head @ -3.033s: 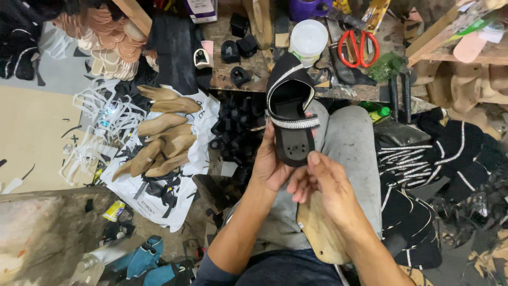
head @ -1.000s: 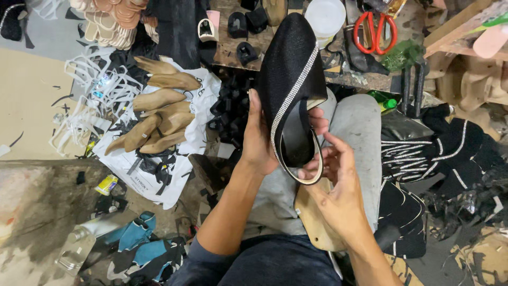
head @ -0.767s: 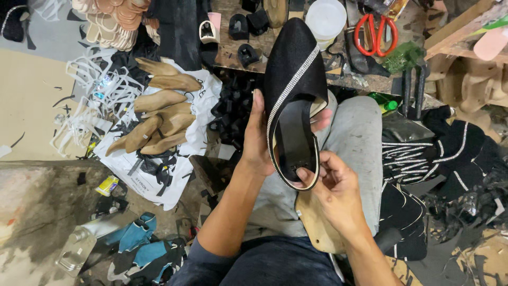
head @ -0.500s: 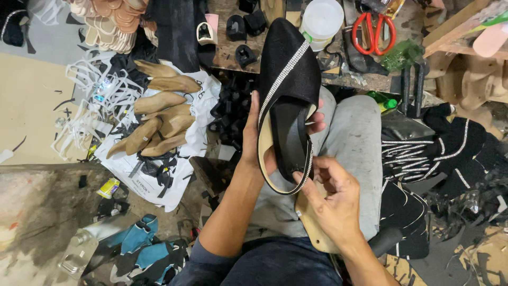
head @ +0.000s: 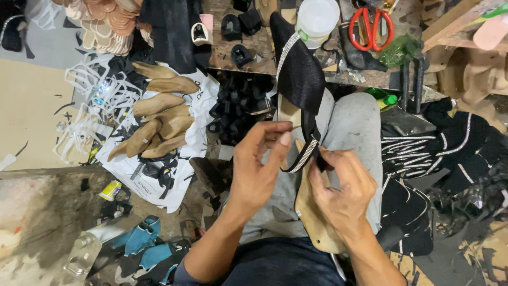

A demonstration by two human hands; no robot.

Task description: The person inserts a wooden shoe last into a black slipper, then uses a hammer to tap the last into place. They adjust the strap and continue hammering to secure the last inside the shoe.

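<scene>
Hands' fingers pinching black shoe strap, white lidded tub beyond

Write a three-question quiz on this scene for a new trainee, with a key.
1. True or false: the black shoe has a sparkly strap.
2. Which hand pinches that strap's end: left hand or right hand?
3. What colour are the handles of the scissors on the bench: A red, B blue, C green?

Key: 1 true. 2 right hand. 3 A.
</scene>
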